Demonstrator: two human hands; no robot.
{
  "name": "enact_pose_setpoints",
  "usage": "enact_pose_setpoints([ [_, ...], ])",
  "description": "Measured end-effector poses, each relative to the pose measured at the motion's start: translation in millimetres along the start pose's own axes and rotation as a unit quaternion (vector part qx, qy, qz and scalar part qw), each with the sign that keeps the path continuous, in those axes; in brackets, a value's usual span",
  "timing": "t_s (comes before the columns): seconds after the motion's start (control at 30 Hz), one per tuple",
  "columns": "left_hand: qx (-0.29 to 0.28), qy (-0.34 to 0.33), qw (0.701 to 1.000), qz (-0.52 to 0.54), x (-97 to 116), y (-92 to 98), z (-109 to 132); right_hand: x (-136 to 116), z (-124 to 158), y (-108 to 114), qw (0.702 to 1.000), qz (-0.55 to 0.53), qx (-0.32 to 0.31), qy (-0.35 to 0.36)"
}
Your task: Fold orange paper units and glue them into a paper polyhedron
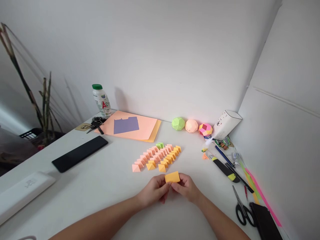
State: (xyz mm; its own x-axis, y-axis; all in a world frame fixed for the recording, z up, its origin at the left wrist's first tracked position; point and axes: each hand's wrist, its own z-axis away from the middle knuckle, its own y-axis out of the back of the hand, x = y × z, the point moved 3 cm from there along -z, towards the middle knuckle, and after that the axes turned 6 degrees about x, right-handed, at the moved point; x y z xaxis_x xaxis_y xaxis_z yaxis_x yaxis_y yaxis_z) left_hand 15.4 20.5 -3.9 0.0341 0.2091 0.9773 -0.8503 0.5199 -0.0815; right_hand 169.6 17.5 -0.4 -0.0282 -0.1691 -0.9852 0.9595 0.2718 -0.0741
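Observation:
A small rectangle of orange paper (172, 177) is held up between my two hands, low over the white table. My left hand (156, 190) pinches its left end, thumb in front. On the opposite end, the fingers and thumb of my right hand (187, 187) are closed on the same paper. Just beyond stand rows of folded paper units: pink ones (136, 168), orange ones (162, 167) and a few green ones (159, 145). Whether the paper has a fold along its lower edge, I cannot tell.
Three paper balls, green (178, 123), peach (191, 126) and multicoloured (205, 129), sit by the wall. Coloured sheets (130, 133) and a bottle (102, 101) lie back left. A cutter (225, 169), scissors (242, 208) and phone (265, 221) are right; a black slab (80, 153) is left.

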Motion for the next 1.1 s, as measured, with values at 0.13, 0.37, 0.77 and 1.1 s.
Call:
enact_pose_setpoints([
  [0.13, -0.004, -0.002, 1.000, -0.007, 1.0, -0.5, 0.4, -0.5, 2.4, -2.4, 1.000, 0.017, 0.003, 0.004],
  [0.37, 0.025, 0.012, 0.999, 0.045, 1.0, 0.8, -1.4, -0.9, -1.2, 7.8, 0.999, -0.020, 0.049, 0.006],
  [0.77, 0.031, -0.006, 0.989, 0.145, 8.3, 4.8, -3.0, -1.8, 0.3, -1.6, 0.997, 0.057, 0.020, 0.038],
  [1.1, 0.033, -0.008, 0.987, 0.158, -0.1, 5.3, -6.1, 0.2, -1.2, 0.9, 0.992, 0.102, 0.055, 0.048],
])
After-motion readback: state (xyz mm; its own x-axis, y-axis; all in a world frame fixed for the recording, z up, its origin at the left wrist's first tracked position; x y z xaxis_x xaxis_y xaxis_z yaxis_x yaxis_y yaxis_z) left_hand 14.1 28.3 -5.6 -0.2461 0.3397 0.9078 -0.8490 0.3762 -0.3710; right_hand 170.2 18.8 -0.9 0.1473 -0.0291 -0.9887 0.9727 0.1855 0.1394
